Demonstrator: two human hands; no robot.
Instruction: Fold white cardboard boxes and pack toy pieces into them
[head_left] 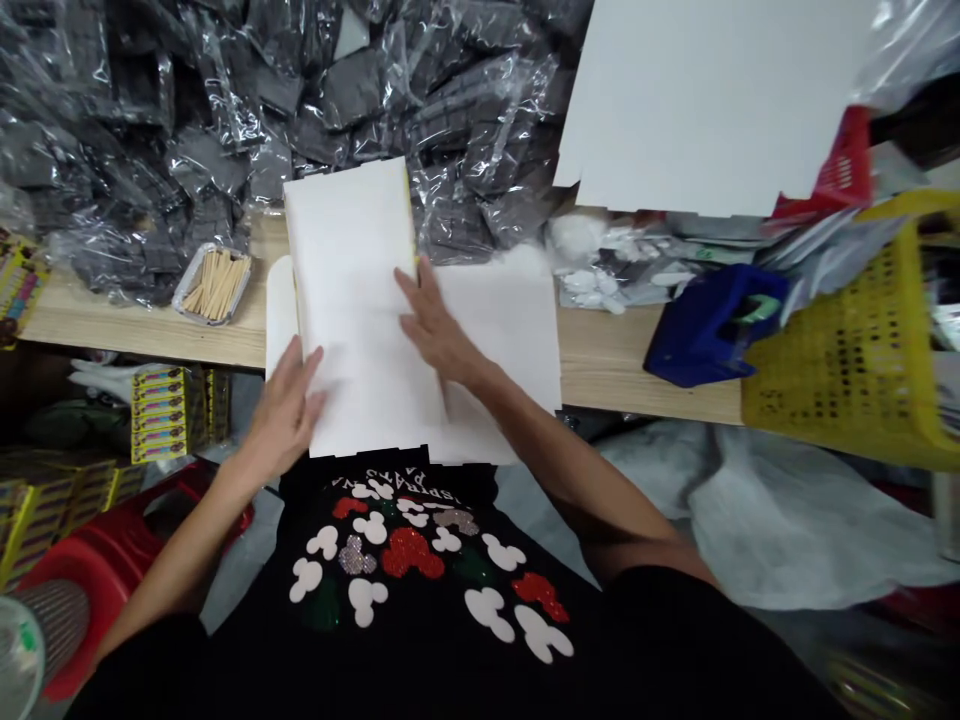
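A white cardboard sheet (360, 300) with a thin yellow edge lies in front of me, partly folded over. More white cardboard (502, 340) spreads out beneath it to the right, reaching past the table's front edge. My left hand (285, 410) rests at the sheet's left edge, its fingers apart and slightly blurred. On the right edge lies my right hand (435, 325), fingers spread along the fold. Neither hand grips anything that I can see.
Grey items in clear plastic bags (300, 100) cover the table's back. A tray of small wooden sticks (217, 285) stands left. Rightward are a blue tape dispenser (690, 330), a yellow basket (847, 360) and stacked white cardboard (712, 100). A red stool (112, 570) stands below left.
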